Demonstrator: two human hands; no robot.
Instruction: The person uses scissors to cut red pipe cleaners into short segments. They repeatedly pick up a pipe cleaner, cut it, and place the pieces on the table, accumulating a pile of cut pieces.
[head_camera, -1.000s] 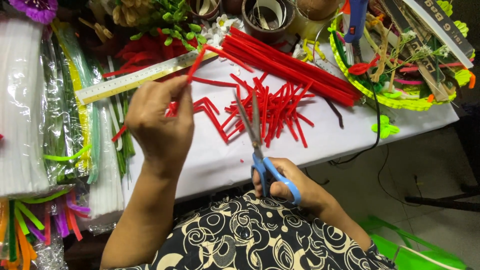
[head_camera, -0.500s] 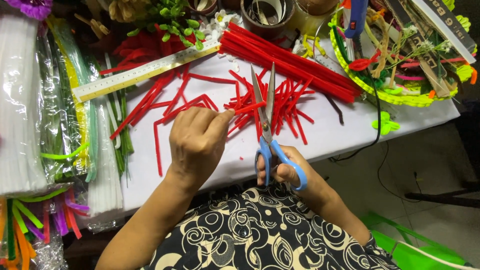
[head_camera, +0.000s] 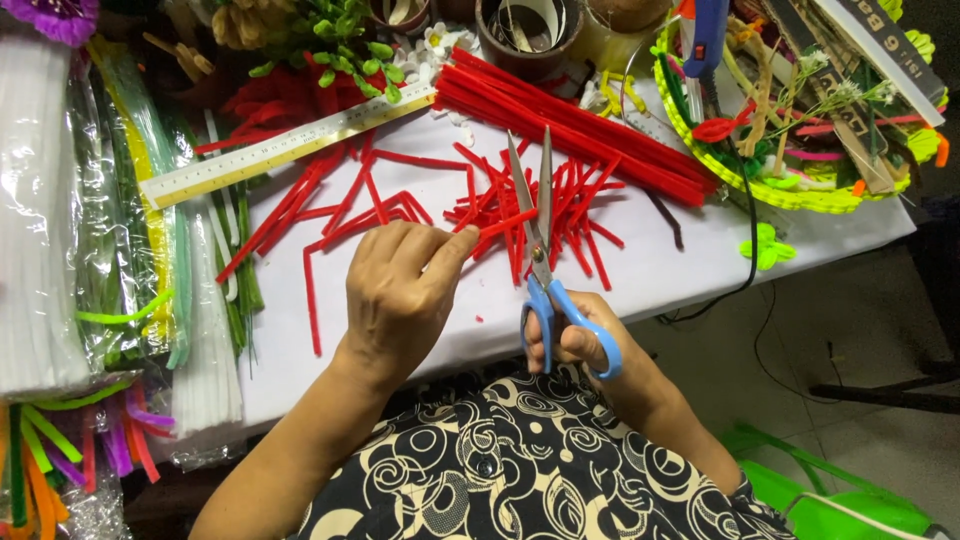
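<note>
Left hand (head_camera: 400, 290) pinches a red pipe cleaner (head_camera: 497, 223) between thumb and fingertips, its free end reaching rightward between the parted blades of the scissors (head_camera: 541, 230). Up and to the left of that hand lies a pale ruler (head_camera: 280, 148) across loose red stems, with bagged white and green stems farther left. Right hand (head_camera: 570, 340), just right of the left one, is closed through the blue scissor handles. Beyond the blades sits a pile of cut red pieces (head_camera: 580, 200) on the white table (head_camera: 650, 280).
</note>
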